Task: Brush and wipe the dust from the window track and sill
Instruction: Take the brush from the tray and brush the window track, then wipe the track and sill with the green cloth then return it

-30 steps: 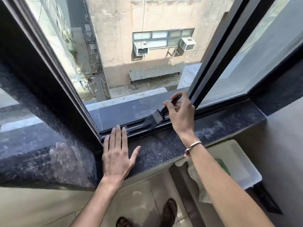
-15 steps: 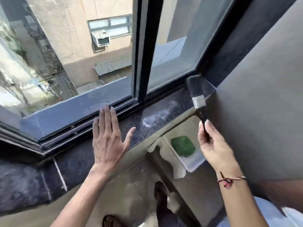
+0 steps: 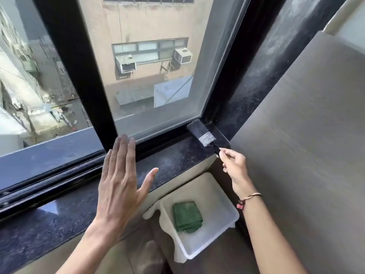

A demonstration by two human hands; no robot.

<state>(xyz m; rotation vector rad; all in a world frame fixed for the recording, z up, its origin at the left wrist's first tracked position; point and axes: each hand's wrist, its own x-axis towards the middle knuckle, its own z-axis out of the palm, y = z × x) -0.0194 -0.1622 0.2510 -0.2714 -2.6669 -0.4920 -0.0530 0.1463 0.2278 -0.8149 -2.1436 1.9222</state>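
Right, risks from this frame, all placed relative to the sill (image 3: 177,161):

- Right hand (image 3: 234,165) is closed on the brush (image 3: 204,135) handle, off the sill's front edge at its right end. Bristles sit in the right corner, at the track (image 3: 65,175) and the glass frame.
- Left hand (image 3: 120,184) is flat and open, holding nothing, mid-sill; I can't tell if the palm is pressing down.
- Dust film visible on the sill right of centre. A fast flick out of the corner would likely throw it onto the side wall or into the air.
- White tray (image 3: 219,196) with green cloth (image 3: 186,216) sits below the sill's front edge. Dust swept forward could land on the cloth and foul it before wiping.
- Pinch grip is far back on the handle: probably weak pressure in the corner.
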